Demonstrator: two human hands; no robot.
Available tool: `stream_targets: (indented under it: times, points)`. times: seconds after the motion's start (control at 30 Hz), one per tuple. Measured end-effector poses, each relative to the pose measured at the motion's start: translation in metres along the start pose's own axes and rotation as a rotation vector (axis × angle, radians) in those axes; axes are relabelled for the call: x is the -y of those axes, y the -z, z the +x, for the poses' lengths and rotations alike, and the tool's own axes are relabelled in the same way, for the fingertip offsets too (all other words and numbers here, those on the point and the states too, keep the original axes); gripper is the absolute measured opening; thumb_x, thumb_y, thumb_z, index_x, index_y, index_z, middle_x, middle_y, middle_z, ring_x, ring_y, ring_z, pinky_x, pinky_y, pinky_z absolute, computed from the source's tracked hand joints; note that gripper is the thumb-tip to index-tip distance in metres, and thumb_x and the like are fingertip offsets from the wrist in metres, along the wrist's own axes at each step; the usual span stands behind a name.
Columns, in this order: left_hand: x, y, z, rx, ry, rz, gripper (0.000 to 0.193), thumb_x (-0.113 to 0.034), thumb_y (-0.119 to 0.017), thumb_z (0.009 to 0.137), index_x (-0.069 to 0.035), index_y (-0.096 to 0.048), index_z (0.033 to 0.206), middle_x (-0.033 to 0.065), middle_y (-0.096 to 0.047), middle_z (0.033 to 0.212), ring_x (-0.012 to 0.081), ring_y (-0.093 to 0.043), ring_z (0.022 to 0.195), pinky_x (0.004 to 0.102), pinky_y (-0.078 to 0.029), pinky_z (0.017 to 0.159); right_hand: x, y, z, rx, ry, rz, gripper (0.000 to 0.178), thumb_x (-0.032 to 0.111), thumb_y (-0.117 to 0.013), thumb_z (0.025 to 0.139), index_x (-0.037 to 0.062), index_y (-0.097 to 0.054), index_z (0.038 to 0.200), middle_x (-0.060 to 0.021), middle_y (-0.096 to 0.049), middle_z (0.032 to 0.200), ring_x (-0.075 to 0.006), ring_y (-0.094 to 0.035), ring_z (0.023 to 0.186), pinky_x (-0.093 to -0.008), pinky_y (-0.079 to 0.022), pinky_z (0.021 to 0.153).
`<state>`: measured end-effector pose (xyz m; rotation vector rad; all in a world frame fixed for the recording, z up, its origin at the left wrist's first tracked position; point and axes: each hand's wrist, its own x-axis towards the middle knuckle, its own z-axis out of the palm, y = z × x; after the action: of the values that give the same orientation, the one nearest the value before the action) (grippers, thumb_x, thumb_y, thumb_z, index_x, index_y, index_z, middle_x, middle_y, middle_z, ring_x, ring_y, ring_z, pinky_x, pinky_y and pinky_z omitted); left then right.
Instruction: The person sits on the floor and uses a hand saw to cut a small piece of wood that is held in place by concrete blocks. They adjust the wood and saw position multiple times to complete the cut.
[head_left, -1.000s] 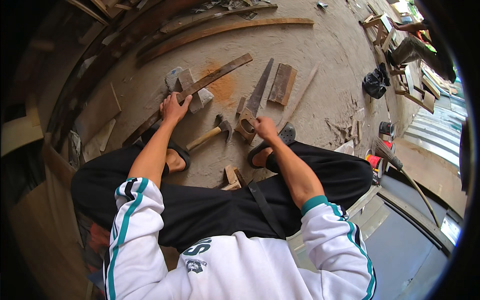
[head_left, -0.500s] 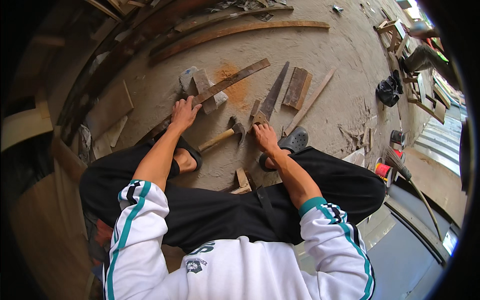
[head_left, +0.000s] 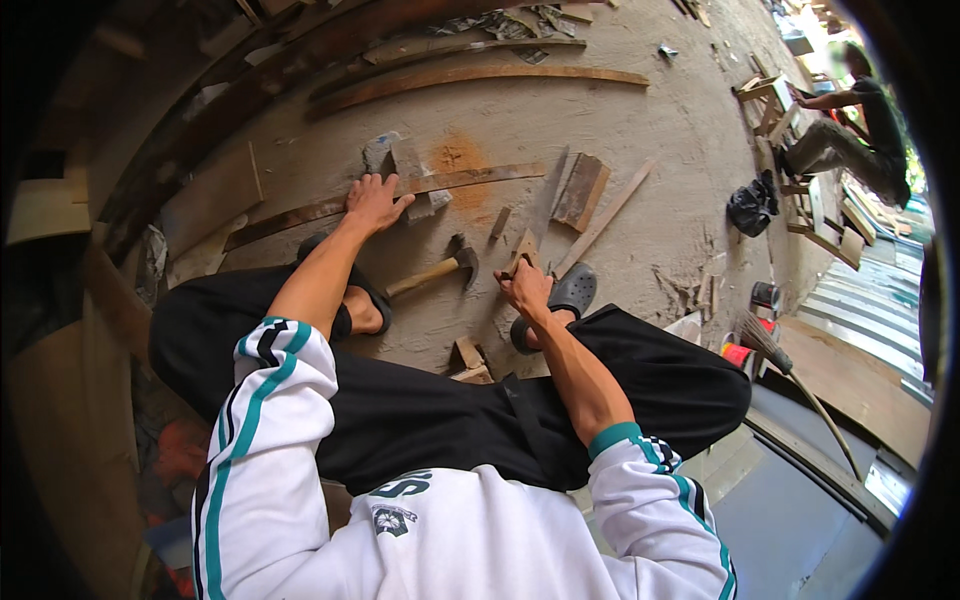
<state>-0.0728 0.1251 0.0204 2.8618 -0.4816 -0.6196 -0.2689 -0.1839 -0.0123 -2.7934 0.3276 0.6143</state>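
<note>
I squat on a concrete floor in black trousers and dark clogs. My left hand [head_left: 374, 203] presses flat on a long curved wooden strip [head_left: 470, 179] that lies across a grey stone block [head_left: 410, 170]. My right hand [head_left: 524, 288] is closed around the wooden handle of a hand saw [head_left: 540, 215], whose blade points away from me toward the strip. A hammer [head_left: 435, 270] with a wooden handle lies on the floor between my hands, untouched.
A short board [head_left: 580, 190] and a thin slat [head_left: 605, 215] lie to the right of the saw. Long curved planks [head_left: 470, 78] lie farther off. Small offcuts [head_left: 470, 360] sit by my feet. Another person [head_left: 850, 130] crouches at the far right, near a black bag [head_left: 752, 205].
The view has tilted and drifted. My right hand has closed on the saw's handle and drawn it slightly toward me. My left hand stays on the strip.
</note>
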Motion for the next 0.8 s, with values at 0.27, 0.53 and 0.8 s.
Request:
stream_targets:
  times: [0.27, 0.53, 0.8]
  points:
    - [0.000, -0.006, 0.007, 0.030, 0.029, 0.055, 0.076, -0.065, -0.060, 0.087, -0.006, -0.046, 0.135, 0.0217, -0.057, 0.123, 0.0359, -0.050, 0.119, 0.0472, -0.038, 0.101, 0.025, 0.084, -0.018, -0.118, -0.302, 0.595, 0.046, 0.045, -0.066, 0.091, -0.0003, -0.064, 0.096, -0.0164, -0.070, 0.081, -0.0258, -0.069, 0.077, -0.0383, -0.052, 0.070]
    - [-0.019, -0.010, 0.009, -0.006, 0.088, 0.059, 0.077, -0.067, -0.064, 0.083, -0.008, -0.049, 0.130, 0.0211, -0.059, 0.121, 0.0351, -0.050, 0.118, 0.0459, -0.038, 0.098, 0.013, 0.085, -0.034, -0.222, -0.320, 1.030, 0.040, 0.040, -0.067, 0.092, 0.0012, -0.065, 0.103, -0.0094, -0.070, 0.084, -0.0173, -0.067, 0.073, -0.0335, -0.050, 0.069]
    - [-0.016, -0.017, 0.004, -0.041, 0.102, 0.020, 0.076, -0.070, -0.063, 0.082, -0.009, -0.052, 0.126, 0.0199, -0.061, 0.118, 0.0340, -0.051, 0.115, 0.0444, -0.038, 0.095, 0.043, 0.118, -0.024, -0.265, -0.366, 1.124, 0.032, 0.033, -0.066, 0.094, 0.0020, -0.063, 0.099, -0.0069, -0.071, 0.084, -0.0128, -0.060, 0.071, -0.0311, -0.048, 0.065]
